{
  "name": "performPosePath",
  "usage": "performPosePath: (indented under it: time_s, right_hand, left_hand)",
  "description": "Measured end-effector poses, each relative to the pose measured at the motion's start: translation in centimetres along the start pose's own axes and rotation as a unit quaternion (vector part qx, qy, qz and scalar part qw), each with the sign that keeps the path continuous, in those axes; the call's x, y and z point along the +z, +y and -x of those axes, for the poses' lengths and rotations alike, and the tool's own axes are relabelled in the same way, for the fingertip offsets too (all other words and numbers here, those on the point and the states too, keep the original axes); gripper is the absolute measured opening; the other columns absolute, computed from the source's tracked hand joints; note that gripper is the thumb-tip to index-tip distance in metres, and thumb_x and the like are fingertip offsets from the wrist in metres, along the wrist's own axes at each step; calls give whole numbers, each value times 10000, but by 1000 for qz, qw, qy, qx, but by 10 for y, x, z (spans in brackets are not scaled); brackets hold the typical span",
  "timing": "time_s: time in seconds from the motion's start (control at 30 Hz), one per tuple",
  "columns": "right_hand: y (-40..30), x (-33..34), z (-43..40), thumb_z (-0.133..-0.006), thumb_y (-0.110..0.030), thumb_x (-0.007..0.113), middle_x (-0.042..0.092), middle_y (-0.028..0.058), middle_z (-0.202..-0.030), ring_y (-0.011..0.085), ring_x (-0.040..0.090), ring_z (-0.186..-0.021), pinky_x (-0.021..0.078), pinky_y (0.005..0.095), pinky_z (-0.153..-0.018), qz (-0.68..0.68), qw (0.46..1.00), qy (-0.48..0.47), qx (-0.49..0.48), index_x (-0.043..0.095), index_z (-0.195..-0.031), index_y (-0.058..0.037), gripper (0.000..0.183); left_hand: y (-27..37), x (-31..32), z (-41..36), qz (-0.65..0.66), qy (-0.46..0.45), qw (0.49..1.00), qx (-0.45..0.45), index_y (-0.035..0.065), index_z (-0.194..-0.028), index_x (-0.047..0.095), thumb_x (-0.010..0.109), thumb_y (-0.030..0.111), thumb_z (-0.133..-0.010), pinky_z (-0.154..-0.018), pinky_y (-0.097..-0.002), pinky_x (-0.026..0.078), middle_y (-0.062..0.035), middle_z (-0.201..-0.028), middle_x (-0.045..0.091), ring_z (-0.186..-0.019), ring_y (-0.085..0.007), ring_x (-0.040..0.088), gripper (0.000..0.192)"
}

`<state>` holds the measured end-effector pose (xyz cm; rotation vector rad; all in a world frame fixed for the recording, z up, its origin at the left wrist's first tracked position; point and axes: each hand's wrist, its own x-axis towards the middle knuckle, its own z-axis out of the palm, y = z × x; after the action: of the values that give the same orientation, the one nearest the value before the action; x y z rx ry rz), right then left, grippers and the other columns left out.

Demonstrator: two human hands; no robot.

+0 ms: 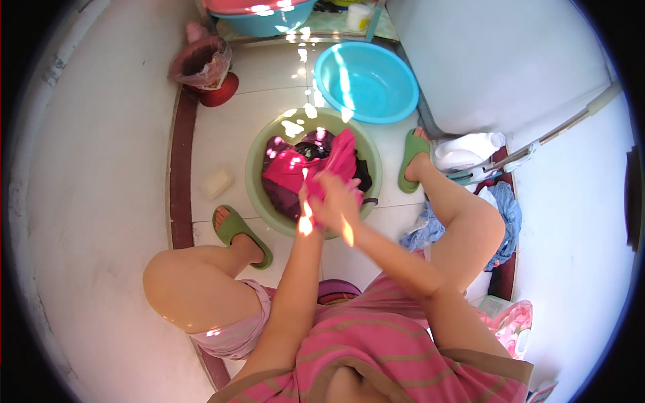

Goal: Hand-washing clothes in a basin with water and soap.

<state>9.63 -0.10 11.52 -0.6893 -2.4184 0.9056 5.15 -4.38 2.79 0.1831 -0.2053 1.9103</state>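
Note:
A pale green plastic basin [255, 189] stands on the tiled floor between my feet. Bright pink wet-looking cloth [289, 170] lies in it over dark purple and black clothes [281, 199]. Above the basin's near side, my right hand [336, 201] grips a bunched part of the pink cloth; its fingers are slightly blurred. My left hand [308, 204] holds the same cloth close beside it, partly hidden by the cloth and the right hand. Left of the basin, a pale bar of soap [218, 183] rests on the floor.
Beyond the green basin is a blue basin [373, 95]. At far left stands a lined waste bin [196, 65]. To the right are a white jug [466, 151], a mop pole [559, 128] and denim clothes [426, 229]. White walls [101, 201] close in both sides.

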Motion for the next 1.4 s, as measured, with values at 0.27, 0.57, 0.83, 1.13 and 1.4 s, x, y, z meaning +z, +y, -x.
performPosePath:
  time_s: [0.27, 0.57, 0.83, 1.13, 1.4]
  right_hand:
    - [9, -21, -63, -803, -306, 607, 583, 138, -759, 344, 604, -648, 486, 457, -571, 85, 985, 98, 118, 585, -723, -76, 244]
    - [-22, 5, -19, -745, -400, 638, 657, 177, -764, 374, 654, -733, 498, 502, -739, -27, 989, -79, 122, 594, -899, -62, 374]
    - [-43, 8, -17, -766, -276, 618, 620, 210, -713, 399, 629, -668, 509, 491, -628, -75, 986, 124, 79, 562, -846, -29, 266]
    - [56, -39, -81, -766, -199, 641, 613, 146, -760, 358, 621, -716, 491, 480, -619, -22, 946, 206, 251, 543, -835, -76, 172]
    - [-22, 18, -20, -753, -99, 577, 524, 178, -870, 326, 613, -743, 513, 438, -608, -43, 989, 15, 143, 573, -771, -23, 78]
  left_hand:
    - [-23, 46, -31, -40, 331, 942, 38, 82, -1272, 464, 396, 384, -948, -981, -430, 414, -103, -1269, 516, -1165, -283, 496, 447]
    - [22, 61, -5, -104, 432, 896, 7, 83, -1319, 446, 291, 472, -927, -987, -509, 401, -115, -1314, 491, -1220, -328, 453, 574]
    - [14, 90, -41, -206, 416, 886, -16, 101, -1365, 397, 276, 508, -946, -993, -552, 381, -121, -1372, 438, -1253, -349, 415, 596]
    - [-10, 95, -60, -323, 367, 871, -42, 105, -1350, 407, 377, 349, -954, -967, -564, 400, -114, -1369, 441, -1241, -338, 429, 467]
    - [36, 60, -22, -259, 435, 860, 52, 98, -1377, 358, 259, 485, -956, -1051, -487, 320, -122, -1430, 365, -1263, -328, 404, 580]
